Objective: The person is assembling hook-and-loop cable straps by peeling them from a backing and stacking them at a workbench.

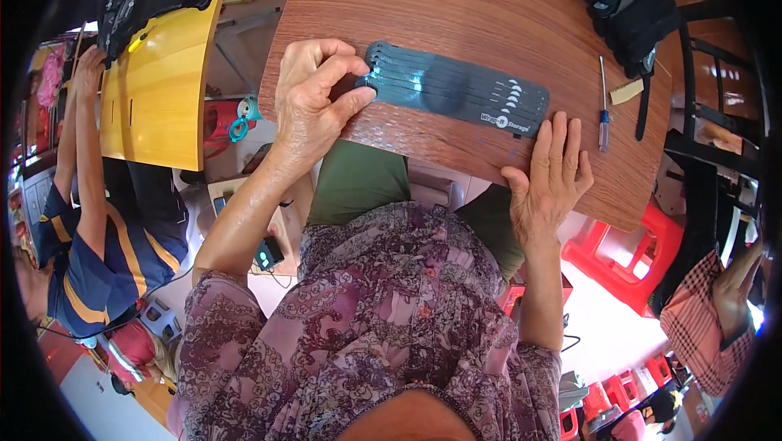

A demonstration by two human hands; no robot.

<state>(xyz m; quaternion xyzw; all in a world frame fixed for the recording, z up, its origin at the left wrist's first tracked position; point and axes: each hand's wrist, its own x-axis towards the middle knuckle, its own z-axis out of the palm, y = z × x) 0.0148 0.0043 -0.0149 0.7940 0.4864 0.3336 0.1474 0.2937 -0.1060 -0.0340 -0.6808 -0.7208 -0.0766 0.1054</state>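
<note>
A flat dark grey strip (456, 91) with several parallel straps lies across the near part of a brown wooden table (456, 9). My left hand (314, 99) pinches the strip's left end between thumb and fingers. My right hand (550, 176) lies flat and spread on the table's near edge, just below the strip's right end, holding nothing.
A small screwdriver with a blue handle (604, 107) and a tan tag (626, 92) lie right of the strip. Black strap pieces (631, 1) are piled at the far right. Another person (90, 221) works at a yellow table (163, 83) to the left. A red stool (631, 258) stands below.
</note>
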